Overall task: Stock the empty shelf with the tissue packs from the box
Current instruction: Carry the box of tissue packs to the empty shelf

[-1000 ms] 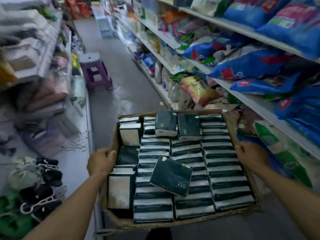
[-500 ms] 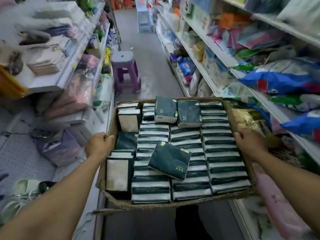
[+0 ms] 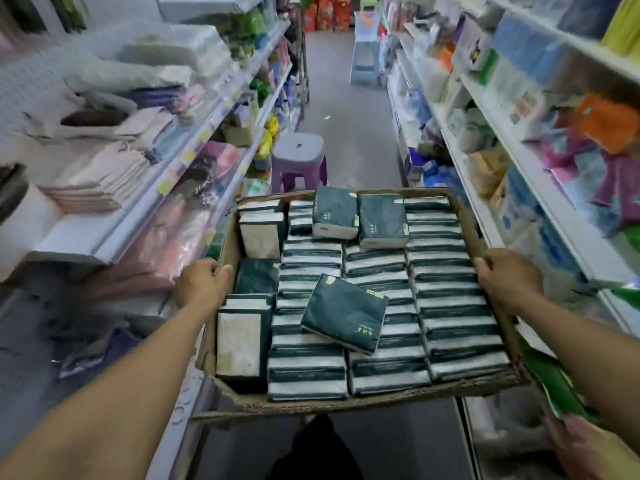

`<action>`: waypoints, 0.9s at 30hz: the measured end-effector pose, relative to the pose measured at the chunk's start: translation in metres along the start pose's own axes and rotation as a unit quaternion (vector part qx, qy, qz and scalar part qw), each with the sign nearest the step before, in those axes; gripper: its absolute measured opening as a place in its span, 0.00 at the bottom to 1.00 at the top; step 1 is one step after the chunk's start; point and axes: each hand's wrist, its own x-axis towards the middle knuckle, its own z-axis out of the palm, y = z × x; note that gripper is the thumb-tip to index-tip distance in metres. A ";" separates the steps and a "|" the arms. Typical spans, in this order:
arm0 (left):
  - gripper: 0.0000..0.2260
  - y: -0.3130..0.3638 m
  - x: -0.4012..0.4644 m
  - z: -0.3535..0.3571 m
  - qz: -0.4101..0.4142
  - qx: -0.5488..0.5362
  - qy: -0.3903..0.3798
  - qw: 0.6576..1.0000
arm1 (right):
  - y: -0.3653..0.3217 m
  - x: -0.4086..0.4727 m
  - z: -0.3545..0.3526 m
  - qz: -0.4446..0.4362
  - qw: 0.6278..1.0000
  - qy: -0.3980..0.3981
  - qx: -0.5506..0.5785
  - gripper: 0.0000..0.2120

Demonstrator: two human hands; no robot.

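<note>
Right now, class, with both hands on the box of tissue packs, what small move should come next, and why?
Probably carry the box on along the aisle. The left hand and right hand each grip a side wall, so neither is free to lift a tissue pack, and the purple stool stands ahead.

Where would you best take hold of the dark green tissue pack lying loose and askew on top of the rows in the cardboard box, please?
Probably from above, pinching the dark green tissue pack across its short sides: it lies flat and askew atop the packed rows, edges exposed. Both hands now grip the cardboard box.
</note>
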 end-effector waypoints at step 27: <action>0.14 0.254 0.538 0.182 -0.159 0.007 0.051 0.986 | -0.234 0.737 0.102 -0.171 0.984 -0.051 -0.026 0.13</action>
